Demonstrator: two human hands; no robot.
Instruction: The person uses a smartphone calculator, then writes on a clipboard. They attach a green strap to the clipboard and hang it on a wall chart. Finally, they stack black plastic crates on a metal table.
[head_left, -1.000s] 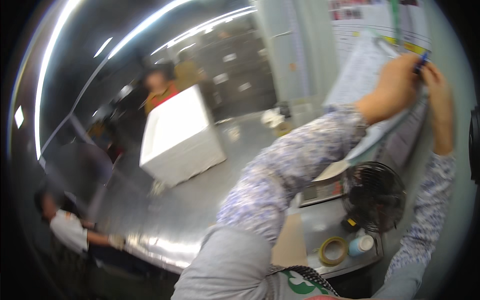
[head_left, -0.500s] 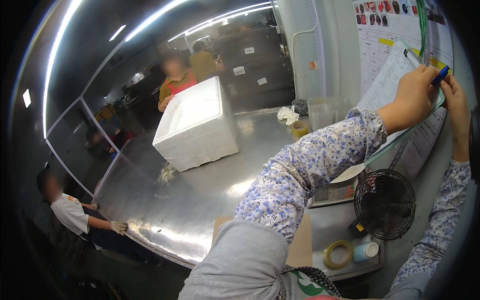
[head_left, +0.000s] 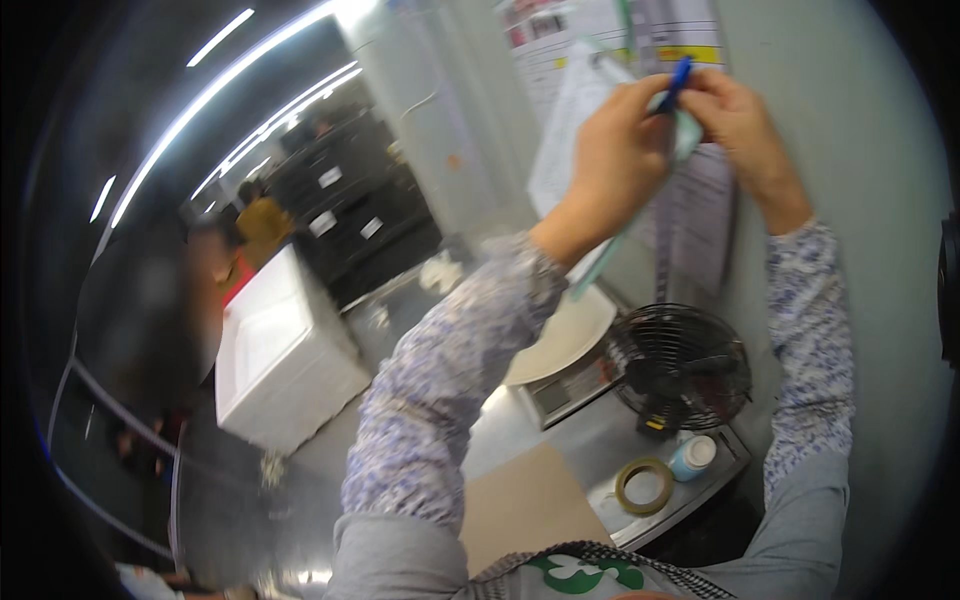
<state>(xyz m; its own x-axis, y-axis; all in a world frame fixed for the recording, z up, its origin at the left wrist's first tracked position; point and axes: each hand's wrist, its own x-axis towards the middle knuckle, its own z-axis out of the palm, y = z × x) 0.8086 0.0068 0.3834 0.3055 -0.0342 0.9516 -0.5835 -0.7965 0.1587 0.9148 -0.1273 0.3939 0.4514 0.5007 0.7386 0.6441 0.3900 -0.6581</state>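
At the upper right, my left hand point(head_left: 622, 140) is closed, its fingertips on a blue pen point(head_left: 676, 84) that sticks up between both hands. My right hand point(head_left: 738, 125) meets it from the right. Its fingers are pinched together beside the pen and the clipboard's edge; exactly what they grip is hidden. Behind my left hand is a pale green clipboard point(head_left: 598, 268) bearing a sheet of handwritten paper point(head_left: 560, 135), tilted against the wall. Patterned sleeve covers run up both forearms. Blur softens the hands.
A white foam box point(head_left: 300, 350) stands on the metal table at left, with a person point(head_left: 225, 265) behind it. Below my arms are a scale point(head_left: 565, 395) with a white tray, a black fan point(head_left: 680, 367), a tape roll point(head_left: 643, 487), a blue-and-white bottle point(head_left: 693, 458) and brown cardboard point(head_left: 535, 500).
The view has swung to the right, so the wall, clipboard and box appear further left. Both hands stay together at the pen. More of my right forearm shows.
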